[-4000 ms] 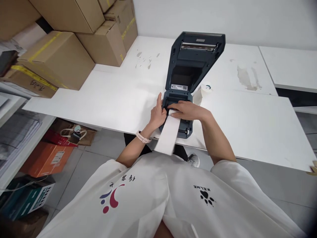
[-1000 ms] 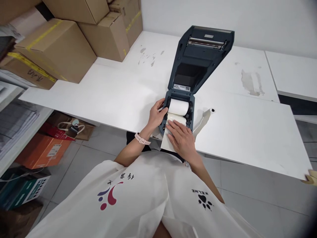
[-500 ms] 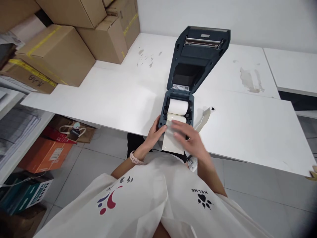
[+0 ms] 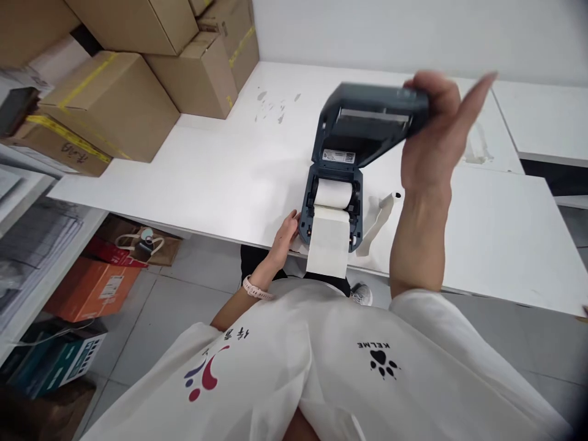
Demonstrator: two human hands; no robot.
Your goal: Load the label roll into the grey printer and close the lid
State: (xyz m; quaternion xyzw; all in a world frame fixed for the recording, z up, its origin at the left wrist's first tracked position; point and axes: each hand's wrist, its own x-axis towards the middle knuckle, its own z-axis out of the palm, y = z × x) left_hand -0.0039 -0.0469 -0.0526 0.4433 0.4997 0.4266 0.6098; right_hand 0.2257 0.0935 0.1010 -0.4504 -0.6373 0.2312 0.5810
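Note:
A dark blue label printer (image 4: 305, 214) stands at the table's front edge with its lid (image 4: 362, 92) partly raised. Inside lies a white label roll (image 4: 334, 193), and its label strip (image 4: 328, 248) runs out over the front and hangs past the table edge. My right hand (image 4: 432, 128) is at the lid's upper right corner, its fingers curled behind the lid and partly hidden, the thumb sticking out. My left hand (image 4: 285, 236) lies against the printer's left side near the front, fingers stretched out, holding nothing.
Right of the printer lies a curled paper strip (image 4: 379, 223). Cardboard boxes (image 4: 114, 104) are stacked at the back left of the white table (image 4: 220, 171). An orange box (image 4: 87, 288) sits on the floor at left, by a shelf.
My right hand has left the label strip and risen to the lid. The lid has tilted down and forward. My left hand has slid slightly outward, off the strip's edge.

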